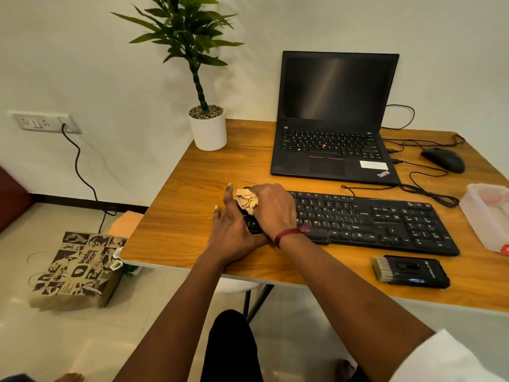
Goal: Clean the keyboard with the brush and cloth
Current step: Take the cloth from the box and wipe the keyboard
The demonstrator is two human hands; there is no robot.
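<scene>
Keyboard (pixel 366 221) long axis runs left-right. Right hand (pixel 272 208) grips cloth (pixel 246 201) at its left end; remaining keys extend right. Left hand (pixel 231 230), fingers extended, braces that end.

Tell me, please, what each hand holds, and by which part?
The right hand grips the crumpled cloth, bunched under its fingers, at the left end of the keyboard. The left hand holds nothing; its straight fingers rest there.

Black keyboard (pixel 371 221), black laptop (pixel 334 119) and black mouse (pixel 443 159) on an orange-brown wood-grain desk (pixel 192 188); tan cloth (pixel 246 201); white pot (pixel 208 130); brown bag (pixel 77 268) with black print at lower left.
</scene>
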